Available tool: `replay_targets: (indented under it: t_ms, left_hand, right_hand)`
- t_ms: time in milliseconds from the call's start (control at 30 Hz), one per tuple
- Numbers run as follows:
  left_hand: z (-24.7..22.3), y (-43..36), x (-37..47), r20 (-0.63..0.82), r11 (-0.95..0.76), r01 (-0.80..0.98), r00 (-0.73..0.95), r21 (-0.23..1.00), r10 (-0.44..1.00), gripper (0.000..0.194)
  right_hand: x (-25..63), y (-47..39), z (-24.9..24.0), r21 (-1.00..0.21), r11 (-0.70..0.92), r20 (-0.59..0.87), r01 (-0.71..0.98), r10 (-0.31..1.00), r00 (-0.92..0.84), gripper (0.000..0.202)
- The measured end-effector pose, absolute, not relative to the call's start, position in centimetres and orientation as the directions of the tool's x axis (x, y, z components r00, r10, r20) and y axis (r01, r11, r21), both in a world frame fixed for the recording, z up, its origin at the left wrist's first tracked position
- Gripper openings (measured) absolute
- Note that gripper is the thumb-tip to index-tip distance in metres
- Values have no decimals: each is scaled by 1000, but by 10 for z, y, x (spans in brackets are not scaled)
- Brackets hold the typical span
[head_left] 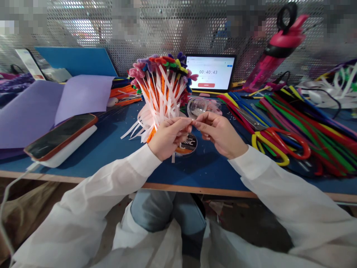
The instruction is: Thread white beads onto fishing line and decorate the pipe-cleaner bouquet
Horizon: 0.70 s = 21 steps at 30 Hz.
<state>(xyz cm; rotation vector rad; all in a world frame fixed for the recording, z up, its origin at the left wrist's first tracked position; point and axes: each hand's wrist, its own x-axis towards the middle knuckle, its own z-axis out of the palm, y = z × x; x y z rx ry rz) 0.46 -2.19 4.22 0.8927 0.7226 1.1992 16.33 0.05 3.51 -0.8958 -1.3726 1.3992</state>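
My left hand [172, 136] and my right hand [216, 130] meet above the blue table, thumbs and forefingers pinched together. Whatever sits between the fingertips is too small to make out. Below and partly behind my left hand lies a round spool [187, 146] with a dark and orange label. Just beyond stands a bundle of pipe-cleaner flowers [164, 85] with orange stems and pale ribbons, their colourful heads at the top. Behind my right hand is a clear round container [199, 107] holding small pale pieces.
Scissors [290, 143] with red and yellow handles lie on pipe cleaners [309, 126] at right. A pink bottle [275, 52] and a tablet [210, 72] showing a timer stand behind. Left are a phone [63, 136] on a white power bank and purple sheets [83, 96].
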Motion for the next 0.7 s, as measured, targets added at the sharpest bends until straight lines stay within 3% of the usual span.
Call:
replay_targets:
  t_ms: [267, 467, 700]
  left_hand:
    - [43, -22, 5, -16, 123, -476, 222, 871, 975, 18]
    - [42, -21, 4, -20, 131, -486, 228, 864, 973, 20]
    - [43, -20, 4, -10, 119, -500, 215, 858, 977, 18]
  right_hand:
    - [168, 6, 31, -988, 149, 157, -48, 947, -279, 48]
    - [168, 9, 29, -954, 299, 292, -15, 920, -263, 47]
    - [176, 10, 31, -769, 584, 528, 260, 810, -255, 50]
